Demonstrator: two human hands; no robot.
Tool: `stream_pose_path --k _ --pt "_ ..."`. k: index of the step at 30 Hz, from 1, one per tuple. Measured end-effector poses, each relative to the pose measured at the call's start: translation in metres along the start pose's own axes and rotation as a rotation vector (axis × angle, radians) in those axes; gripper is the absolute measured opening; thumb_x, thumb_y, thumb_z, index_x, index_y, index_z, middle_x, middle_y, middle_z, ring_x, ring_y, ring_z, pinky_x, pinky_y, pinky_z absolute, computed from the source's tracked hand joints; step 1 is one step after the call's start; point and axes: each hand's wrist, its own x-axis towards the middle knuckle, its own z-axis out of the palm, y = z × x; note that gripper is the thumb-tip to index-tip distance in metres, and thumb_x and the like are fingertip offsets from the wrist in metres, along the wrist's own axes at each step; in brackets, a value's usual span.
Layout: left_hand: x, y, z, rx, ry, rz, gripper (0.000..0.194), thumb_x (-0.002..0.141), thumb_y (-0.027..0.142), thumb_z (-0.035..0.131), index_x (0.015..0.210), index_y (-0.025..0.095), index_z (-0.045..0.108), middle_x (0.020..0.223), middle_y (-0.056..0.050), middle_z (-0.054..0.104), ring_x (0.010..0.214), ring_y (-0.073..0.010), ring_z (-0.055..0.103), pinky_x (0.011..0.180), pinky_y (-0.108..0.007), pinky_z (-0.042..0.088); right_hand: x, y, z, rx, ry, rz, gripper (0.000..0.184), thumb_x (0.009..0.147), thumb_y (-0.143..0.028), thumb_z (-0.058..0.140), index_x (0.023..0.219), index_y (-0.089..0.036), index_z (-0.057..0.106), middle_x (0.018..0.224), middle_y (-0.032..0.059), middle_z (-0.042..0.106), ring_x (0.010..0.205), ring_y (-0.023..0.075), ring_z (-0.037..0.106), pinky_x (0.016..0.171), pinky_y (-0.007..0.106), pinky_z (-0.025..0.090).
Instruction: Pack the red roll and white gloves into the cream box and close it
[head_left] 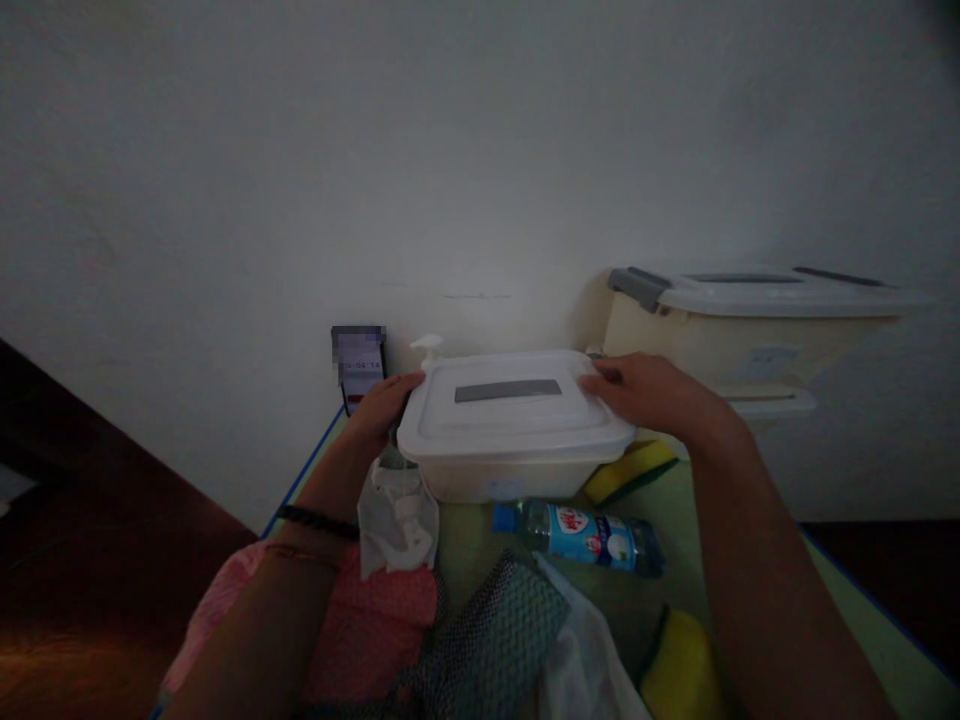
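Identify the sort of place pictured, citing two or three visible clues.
Possibly a room in a home, judging by household items at a green-topped table: a yellow sponge, a blue-labelled bottle and a held white-lidded box.

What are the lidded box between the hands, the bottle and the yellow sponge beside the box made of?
The lidded box looks like smooth, low-sheen plastic: its edges are rounded as if moulded. The bottle seems clear, shiny plastic, its walls looking see-through, though glass is possible. The yellow sponge looks like matt foam: a dull block with a dark lower layer, perhaps scouring fibre.
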Motion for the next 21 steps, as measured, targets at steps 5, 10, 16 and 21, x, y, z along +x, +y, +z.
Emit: stream_pose_path --k 5,10,16,21 --pt "0.000 0.004 -0.002 0.089 0.094 0.046 0.027 0.064 0.040 0.069 0.070 0.013 0.066 0.057 0.001 0.062 0.052 -0.0130 0.051 0.048 -0.023 0.036 -0.004 -0.002 -0.005 0.311 0.192 -0.021 0.035 0.089 -0.035 0.042 0.095 -0.015 0.070 0.096 0.0129 0.072 0.088 0.0276 0.066 0.078 0.038 0.048" --pt "-0.007 0.018 -0.005 0.070 0.161 0.123 0.019 0.071 0.035 0.065 0.069 0.016 0.064 0.057 0.003 0.057 0.050 -0.0109 0.047 0.044 -0.020 0.031 -0.008 -0.011 -0.006 0.924 0.247 0.050 0.044 0.079 -0.028 0.055 0.122 -0.015 0.057 0.091 0.0100 0.071 0.069 0.0209 0.064 0.056 0.031 0.049" --pt "-0.022 0.038 0.000 -0.041 0.116 0.192 0.019 0.081 0.032 0.053 0.078 0.017 0.063 0.065 0.000 0.062 0.058 -0.0136 0.056 0.048 -0.020 0.040 -0.009 -0.019 -0.011 1.381 0.386 0.082 0.061 0.070 -0.019 0.063 0.129 -0.024 0.052 0.094 0.0040 0.071 0.058 0.0155 0.062 0.046 0.027 0.046" --pt "-0.031 0.045 0.004 -0.178 -0.157 0.202 0.019 0.081 0.027 0.057 0.091 0.012 0.063 0.068 -0.001 0.063 0.056 -0.0123 0.057 0.046 -0.020 0.045 -0.004 -0.021 -0.009 1.365 0.574 0.085 0.065 0.072 -0.019 0.061 0.135 -0.023 0.045 0.097 0.0061 0.071 0.061 0.0185 0.065 0.052 0.032 0.050"
